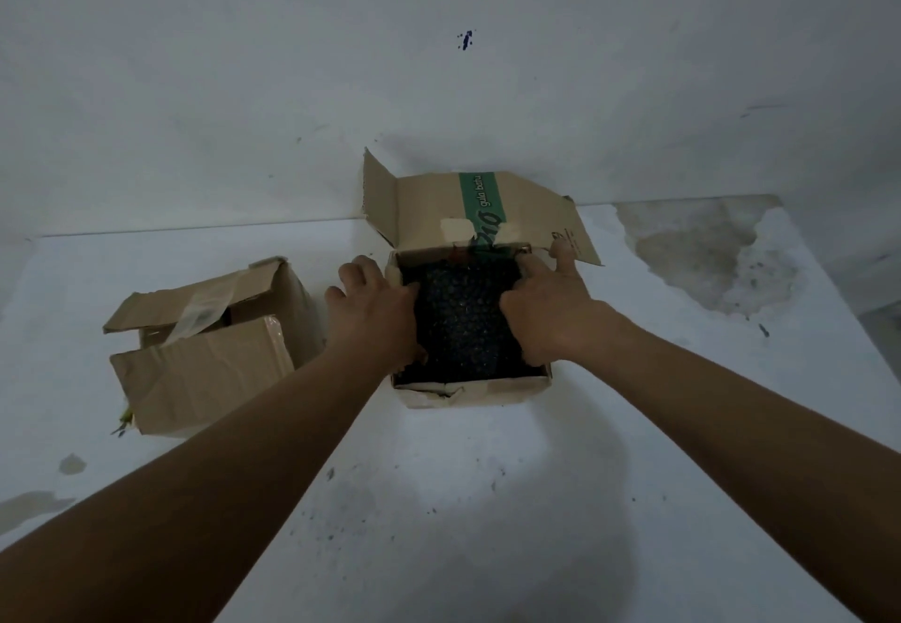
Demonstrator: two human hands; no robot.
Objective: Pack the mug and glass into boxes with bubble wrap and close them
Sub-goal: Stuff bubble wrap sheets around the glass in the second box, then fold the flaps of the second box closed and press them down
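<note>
An open cardboard box [475,391] stands on the white surface with its green-striped back flap [475,205] raised. Black bubble wrap [463,320] fills the inside and hides whatever lies under it. My left hand [373,305] straddles the box's left wall, fingers curled down outside and thumb on the wrap. My right hand [548,310] presses the wrap's right side with straight fingers that reach the far right corner. A second cardboard box [214,374] sits to the left with its flaps loosely folded over. No mug or glass shows.
The white surface [439,500] meets a white wall [341,86] just behind the boxes. A stained, peeling patch [707,252] lies at the back right. Small dark specks dot the surface in front.
</note>
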